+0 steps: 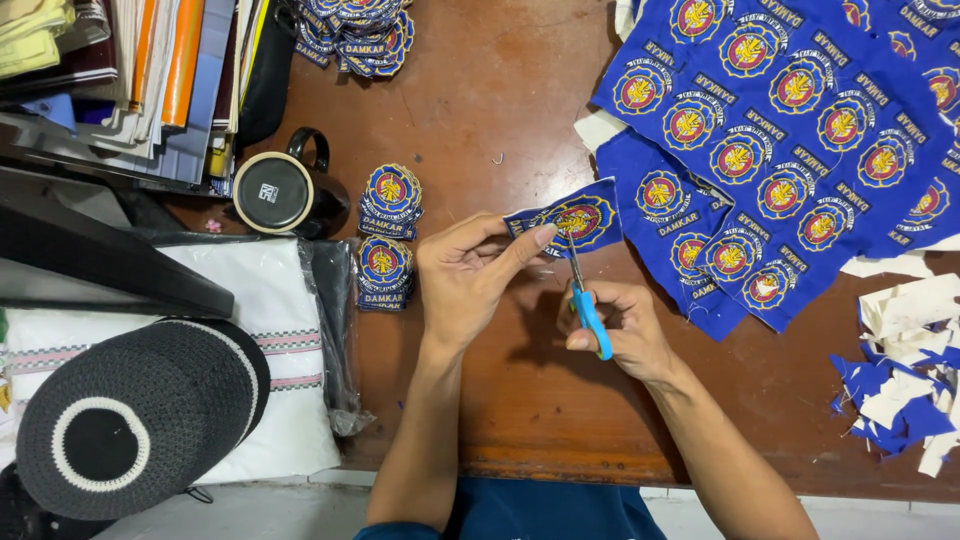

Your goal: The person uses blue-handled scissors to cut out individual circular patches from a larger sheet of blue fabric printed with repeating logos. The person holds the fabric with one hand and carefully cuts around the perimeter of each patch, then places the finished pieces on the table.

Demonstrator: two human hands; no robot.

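Observation:
My left hand [472, 268] pinches a small blue piece of fabric with a round yellow and red embroidered patch [573, 220], held just above the brown wooden table [500, 110]. My right hand [620, 330] grips small scissors with blue handles [590, 315], blades pointing up into the lower edge of that piece. Two piles of cut-out round patches [388, 235] lie just left of my left hand.
A large blue sheet of uncut patches [800, 120] covers the upper right. Blue and white scraps [900, 385] lie at the right edge. A black mug [280, 190], stacked books and papers [150, 80], folded white cloth in plastic [270, 300] and a black knitted cap [130, 430] sit left. More patches [355, 30] are piled at the top.

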